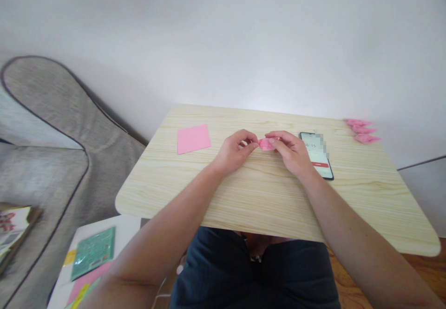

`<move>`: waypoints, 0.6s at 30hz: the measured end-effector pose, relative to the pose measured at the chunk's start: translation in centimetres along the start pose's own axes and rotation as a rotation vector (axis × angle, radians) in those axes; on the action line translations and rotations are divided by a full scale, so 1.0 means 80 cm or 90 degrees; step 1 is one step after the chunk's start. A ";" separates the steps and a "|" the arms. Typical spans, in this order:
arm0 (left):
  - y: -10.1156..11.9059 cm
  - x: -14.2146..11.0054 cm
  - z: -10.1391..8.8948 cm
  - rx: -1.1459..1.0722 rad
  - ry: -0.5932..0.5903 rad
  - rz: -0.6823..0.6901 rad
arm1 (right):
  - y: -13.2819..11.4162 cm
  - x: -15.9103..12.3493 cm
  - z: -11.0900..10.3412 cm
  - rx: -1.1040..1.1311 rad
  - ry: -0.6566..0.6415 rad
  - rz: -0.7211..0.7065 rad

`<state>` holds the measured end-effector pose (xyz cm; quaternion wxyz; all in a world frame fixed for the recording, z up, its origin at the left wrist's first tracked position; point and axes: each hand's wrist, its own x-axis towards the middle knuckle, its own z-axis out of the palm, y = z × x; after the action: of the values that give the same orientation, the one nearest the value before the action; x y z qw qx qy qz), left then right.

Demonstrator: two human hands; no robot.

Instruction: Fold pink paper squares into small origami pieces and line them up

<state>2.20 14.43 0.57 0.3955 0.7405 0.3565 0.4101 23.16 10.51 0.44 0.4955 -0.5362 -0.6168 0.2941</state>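
A small piece of folded pink paper [266, 144] is held between my two hands above the middle of the wooden table. My left hand [238, 150] pinches its left end between thumb and fingertips. From the other side, my right hand [289, 150] grips the paper's right part, with the thumb in front and the fingers behind, hiding some of it. The finer folds are too small to make out. A flat square of pink paper [193, 139] lies to the left of my left hand.
A phone [317, 155] showing a timer lies beside my right forearm. Three folded pink paper figures [362, 130] sit at the table's [265, 197] far right edge. A grey sofa [45, 114] stands at left; a green packet [93, 252] lies on a lower white surface.
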 end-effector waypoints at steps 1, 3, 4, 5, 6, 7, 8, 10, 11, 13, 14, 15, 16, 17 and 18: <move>0.000 0.000 0.000 -0.003 -0.004 -0.004 | 0.000 -0.001 -0.001 -0.005 0.003 -0.020; -0.002 0.001 -0.001 -0.001 -0.019 -0.007 | -0.001 -0.004 -0.004 -0.039 -0.002 -0.083; -0.004 0.001 -0.002 0.005 -0.028 -0.010 | -0.003 -0.006 -0.005 -0.068 -0.009 -0.124; -0.005 0.001 -0.002 0.012 -0.037 -0.014 | -0.004 -0.007 -0.006 -0.103 -0.020 -0.166; -0.006 0.002 -0.003 0.022 -0.047 -0.017 | -0.005 -0.008 -0.007 -0.143 -0.031 -0.203; -0.007 0.002 -0.004 0.034 -0.056 -0.019 | -0.006 -0.009 -0.007 -0.183 -0.041 -0.234; -0.008 0.002 -0.004 0.046 -0.066 -0.020 | -0.006 -0.009 -0.007 -0.220 -0.048 -0.258; -0.007 0.001 -0.006 0.067 -0.087 -0.015 | -0.006 -0.009 -0.005 -0.284 -0.060 -0.286; -0.007 0.001 -0.007 0.078 -0.096 -0.010 | -0.005 -0.009 -0.004 -0.310 -0.064 -0.294; -0.005 0.001 -0.008 0.101 -0.112 -0.001 | -0.002 -0.008 -0.002 -0.343 -0.070 -0.303; -0.005 0.000 -0.009 0.114 -0.118 0.005 | 0.001 -0.008 0.000 -0.350 -0.074 -0.302; -0.005 0.000 -0.009 0.129 -0.121 0.013 | 0.003 -0.008 0.001 -0.351 -0.078 -0.298; -0.005 0.000 -0.010 0.146 -0.124 0.024 | 0.005 -0.008 0.002 -0.348 -0.082 -0.293; -0.006 -0.001 -0.010 0.164 -0.127 0.037 | 0.007 -0.008 0.004 -0.341 -0.085 -0.286; -0.007 -0.001 -0.010 0.185 -0.131 0.054 | 0.008 -0.008 0.005 -0.331 -0.087 -0.279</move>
<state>1.32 14.80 0.34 0.3010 0.8423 0.3384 0.2922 22.98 10.16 -0.48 0.3512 -0.4781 -0.8036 0.0490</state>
